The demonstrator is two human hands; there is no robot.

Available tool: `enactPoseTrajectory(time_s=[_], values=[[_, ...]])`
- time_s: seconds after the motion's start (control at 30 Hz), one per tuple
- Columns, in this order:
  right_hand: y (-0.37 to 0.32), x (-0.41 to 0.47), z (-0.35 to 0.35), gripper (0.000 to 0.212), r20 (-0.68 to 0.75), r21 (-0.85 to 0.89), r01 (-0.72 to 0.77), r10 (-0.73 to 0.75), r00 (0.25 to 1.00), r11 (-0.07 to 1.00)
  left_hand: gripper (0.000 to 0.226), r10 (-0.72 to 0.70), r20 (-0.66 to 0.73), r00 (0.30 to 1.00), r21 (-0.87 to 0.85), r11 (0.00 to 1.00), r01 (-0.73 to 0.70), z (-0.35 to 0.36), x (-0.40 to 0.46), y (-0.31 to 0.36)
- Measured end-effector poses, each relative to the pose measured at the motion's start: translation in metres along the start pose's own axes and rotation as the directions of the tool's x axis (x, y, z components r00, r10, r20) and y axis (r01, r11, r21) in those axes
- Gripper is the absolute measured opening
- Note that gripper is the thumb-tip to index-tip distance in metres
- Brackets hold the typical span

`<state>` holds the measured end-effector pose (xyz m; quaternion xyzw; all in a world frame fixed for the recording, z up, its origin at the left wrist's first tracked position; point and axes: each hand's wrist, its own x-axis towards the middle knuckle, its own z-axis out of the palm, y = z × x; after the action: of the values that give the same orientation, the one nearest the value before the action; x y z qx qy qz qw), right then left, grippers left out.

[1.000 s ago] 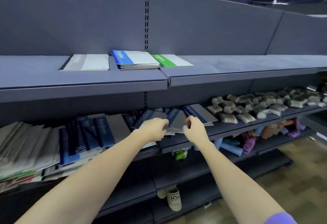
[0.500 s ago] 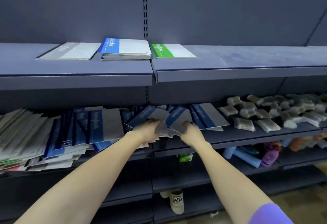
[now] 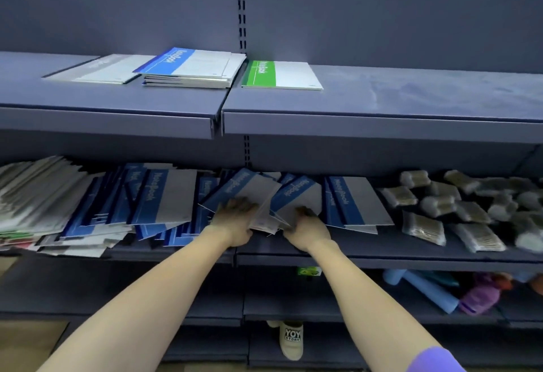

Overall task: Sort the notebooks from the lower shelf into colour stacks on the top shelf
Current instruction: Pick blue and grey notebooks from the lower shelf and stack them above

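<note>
On the top shelf (image 3: 382, 98) lie a grey notebook (image 3: 102, 69), a stack of blue notebooks (image 3: 194, 67) and a green notebook (image 3: 280, 75), side by side. The lower shelf (image 3: 382, 254) carries a loose heap of blue notebooks (image 3: 164, 198), with grey ones (image 3: 32, 192) at the far left. My left hand (image 3: 235, 219) lies on a tilted blue notebook (image 3: 249, 189) in the middle of the heap. My right hand (image 3: 307, 226) holds the near edge of another blue notebook (image 3: 299, 192) beside it. Both hands' fingertips are in shadow among the covers.
Clear packets of brownish goods (image 3: 458, 204) fill the right of the lower shelf. Blue and purple bottles (image 3: 440, 292) lie on the shelf beneath. A beige shoe (image 3: 291, 339) shows at the bottom. The top shelf right of the green notebook is bare.
Both hands have pushed deeper into the middle of the notebook heap and spread slightly apart. The view has tipped down and closer to the shelves.
</note>
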<state>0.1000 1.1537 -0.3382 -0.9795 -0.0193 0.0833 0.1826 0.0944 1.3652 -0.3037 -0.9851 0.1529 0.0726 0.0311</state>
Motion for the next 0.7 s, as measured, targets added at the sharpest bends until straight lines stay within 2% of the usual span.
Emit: enactPoseTrajectory(time_s=[0.27, 0.37, 0.5, 0.7], values=[[-0.005, -0.005, 0.008, 0.047, -0.094, -0.142, 0.075, -0.089, 0.992, 0.987, 0.074, -0.066, -0.097, 0.993, 0.065, 0.995, 0.073, 0.011, -0.009, 0.013], [-0.011, -0.009, 0.005, 0.038, -0.056, -0.286, 0.097, -0.118, 0.991, 0.953, 0.074, -0.094, -0.098, 0.991, 0.050, 0.994, 0.099, 0.014, -0.011, 0.019], [-0.024, -0.017, 0.002, 0.040, 0.007, -0.461, 0.125, -0.138, 0.990, 0.879, 0.072, -0.096, -0.123, 0.988, 0.044, 0.994, 0.102, 0.017, -0.012, 0.021], [-0.039, -0.034, -0.006, 0.030, -0.046, -0.463, 0.116, -0.155, 0.987, 0.878, 0.062, -0.039, -0.092, 0.995, 0.034, 0.999, 0.042, 0.020, -0.012, 0.015]])
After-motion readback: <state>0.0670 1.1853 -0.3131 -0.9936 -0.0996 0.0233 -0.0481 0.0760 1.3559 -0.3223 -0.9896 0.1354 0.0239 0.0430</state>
